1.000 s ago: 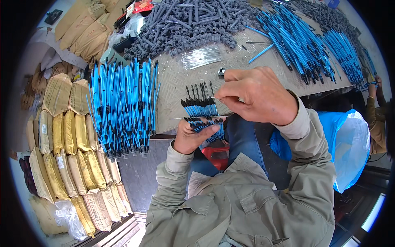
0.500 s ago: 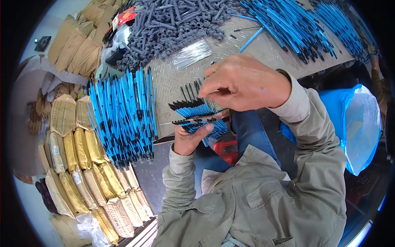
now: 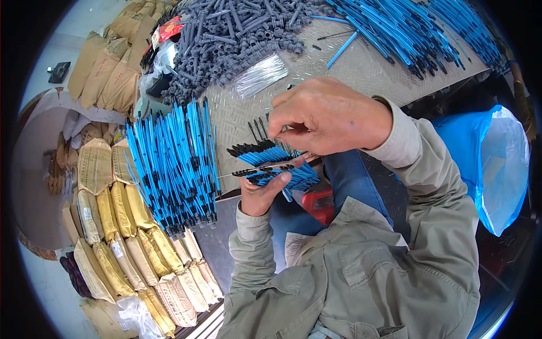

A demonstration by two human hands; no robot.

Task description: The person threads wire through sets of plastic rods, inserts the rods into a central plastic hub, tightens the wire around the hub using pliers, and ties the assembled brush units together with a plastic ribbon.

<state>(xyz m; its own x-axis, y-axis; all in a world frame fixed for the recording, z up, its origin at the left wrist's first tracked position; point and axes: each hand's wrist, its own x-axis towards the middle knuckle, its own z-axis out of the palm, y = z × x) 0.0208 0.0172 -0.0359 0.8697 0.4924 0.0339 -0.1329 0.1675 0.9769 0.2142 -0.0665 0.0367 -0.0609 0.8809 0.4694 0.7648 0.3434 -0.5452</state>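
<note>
1. I see a bundle of slim blue rods (image 3: 273,153), black-tipped in rows, at the near edge of the table (image 3: 370,82).
2. The left hand's (image 3: 261,193) grip is wrapped round it.
3. The right hand (image 3: 333,116) curls by the tips; how closed its grip is, or on what, I can't tell.
4. Grey fittings (image 3: 231,42) heap beyond.

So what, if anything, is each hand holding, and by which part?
The left hand grips a bunch of blue sticks below its upper black ends. Right hand: can't tell whether it holds anything.
</note>
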